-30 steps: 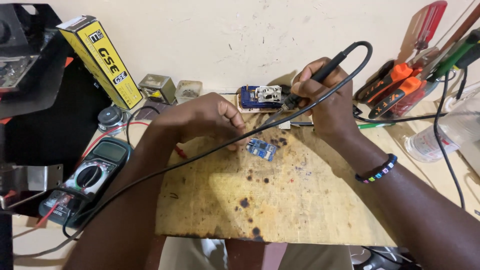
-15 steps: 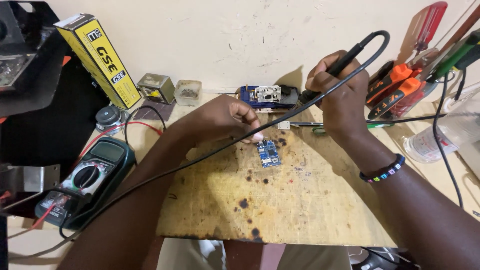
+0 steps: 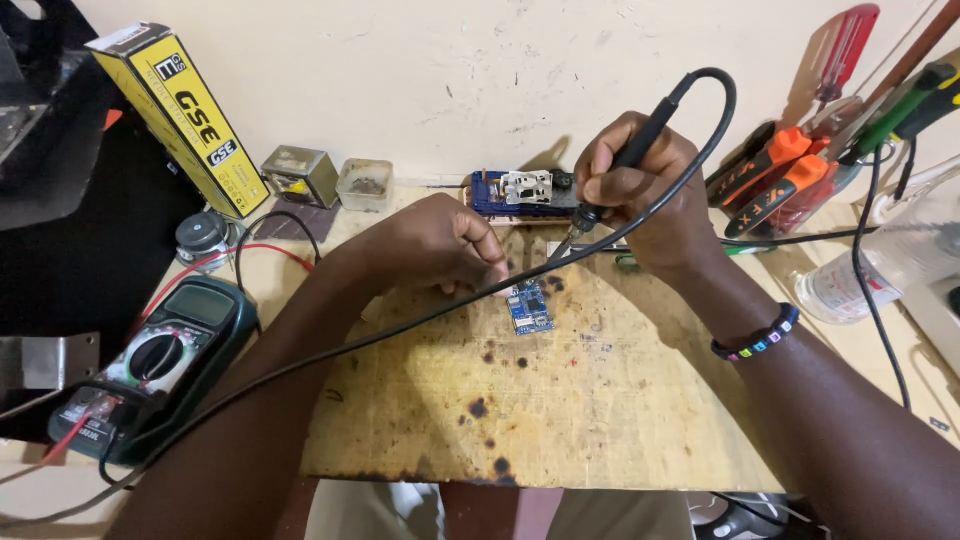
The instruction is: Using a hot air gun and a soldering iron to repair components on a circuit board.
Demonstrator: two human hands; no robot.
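A small blue circuit board (image 3: 530, 306) lies on a scorched wooden board (image 3: 560, 420). My left hand (image 3: 440, 245) rests knuckles-up just left of it, fingertips touching its upper left corner. My right hand (image 3: 640, 195) grips a black soldering iron (image 3: 625, 160), tip angled down and left, a little above and to the right of the circuit board. The iron's black cable (image 3: 400, 325) loops over my right hand and runs across my left forearm.
A green multimeter (image 3: 150, 365) with red and black leads sits at the left. A yellow box (image 3: 180, 115), two small tins (image 3: 330, 178) and a blue holder (image 3: 515, 192) line the wall. Orange-handled tools (image 3: 790, 185) and a plastic bottle (image 3: 880, 265) stand at the right.
My right hand has lifted the soldering iron up and slightly right, away from the circuit board. My left hand has stayed beside the board.
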